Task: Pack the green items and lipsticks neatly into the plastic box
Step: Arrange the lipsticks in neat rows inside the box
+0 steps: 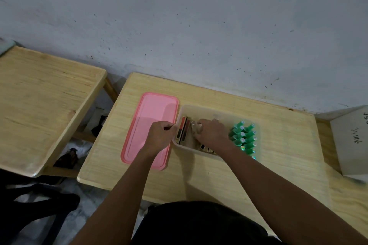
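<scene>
A translucent plastic box (214,110) sits mid-table. Several green items (244,138) stand packed in rows at its right end. Lipsticks in red-and-gold cartons (184,128) lie against its left wall, and more lipsticks (206,148) show at the near wall. My left hand (160,135) rests over the box's left rim with fingers curled; whether it holds anything I cannot tell. My right hand (212,133) is inside the box, fingers curled round a pale lipstick carton (194,125).
The pink lid (148,127) lies flat on the wooden table (199,175) left of the box. A second wooden table (39,105) stands to the left across a gap. A white cardboard box (352,139) sits at the right edge. The wall runs just behind.
</scene>
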Motion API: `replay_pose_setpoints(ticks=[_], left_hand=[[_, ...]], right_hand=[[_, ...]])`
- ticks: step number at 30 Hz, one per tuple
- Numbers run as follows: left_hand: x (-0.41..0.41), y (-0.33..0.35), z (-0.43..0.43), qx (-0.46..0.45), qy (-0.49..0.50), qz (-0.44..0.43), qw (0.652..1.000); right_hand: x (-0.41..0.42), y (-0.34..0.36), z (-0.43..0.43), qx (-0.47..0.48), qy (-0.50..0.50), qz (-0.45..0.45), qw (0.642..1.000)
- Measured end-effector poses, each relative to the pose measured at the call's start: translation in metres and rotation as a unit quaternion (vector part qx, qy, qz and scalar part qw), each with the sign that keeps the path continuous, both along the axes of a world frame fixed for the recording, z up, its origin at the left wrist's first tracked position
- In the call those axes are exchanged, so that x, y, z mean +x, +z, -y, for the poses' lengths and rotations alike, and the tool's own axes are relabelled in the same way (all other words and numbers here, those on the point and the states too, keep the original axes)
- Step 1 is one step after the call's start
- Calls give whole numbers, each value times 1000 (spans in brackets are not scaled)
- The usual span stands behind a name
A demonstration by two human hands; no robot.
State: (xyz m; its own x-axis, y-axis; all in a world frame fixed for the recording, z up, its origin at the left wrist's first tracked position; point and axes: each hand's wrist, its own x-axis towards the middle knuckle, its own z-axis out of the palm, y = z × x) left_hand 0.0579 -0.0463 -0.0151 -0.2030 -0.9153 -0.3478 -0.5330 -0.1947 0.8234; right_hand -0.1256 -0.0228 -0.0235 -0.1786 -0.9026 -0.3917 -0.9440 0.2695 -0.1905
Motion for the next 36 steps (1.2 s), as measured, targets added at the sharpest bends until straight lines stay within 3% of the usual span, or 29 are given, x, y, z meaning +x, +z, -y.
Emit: replay_pose_setpoints(ticks=[4,8,10,12,15,19,22,24,29,36], left_hand=[[1,-1,-1,-7,-4,1,1000],[0,-1,-1,-11,-9,4,1000],[0,-1,0,-13,-14,6,1000],[0,-1,1,-15,-13,5,1000],[-1,1,-1,-15,-7,7,1000],[-1,2,-1,-20,-4,14,1000],[-1,3,0,-24,0,13,1000],[-2,4,0,-23,-1,11,1000],[-3,5,-2,-22,4,10,1000],[-6,7,-4,-17,25,1,1000]], right_hand=[[13,-2,-5,12,17,-65,998],[21,-1,-7,-3,-10,-49,999],[20,0,-6,-18,-58,5,998],[16,3,-6,-30,-126,120,984],[11,11,-9,-71,-196,270,940],[9,23,-15,-43,-311,458,831],[7,22,-19,-12,-338,519,785],[6,17,-21,-13,-329,493,805],[5,8,-25,-77,-234,362,899],[10,3,-23,-86,-202,355,909]])
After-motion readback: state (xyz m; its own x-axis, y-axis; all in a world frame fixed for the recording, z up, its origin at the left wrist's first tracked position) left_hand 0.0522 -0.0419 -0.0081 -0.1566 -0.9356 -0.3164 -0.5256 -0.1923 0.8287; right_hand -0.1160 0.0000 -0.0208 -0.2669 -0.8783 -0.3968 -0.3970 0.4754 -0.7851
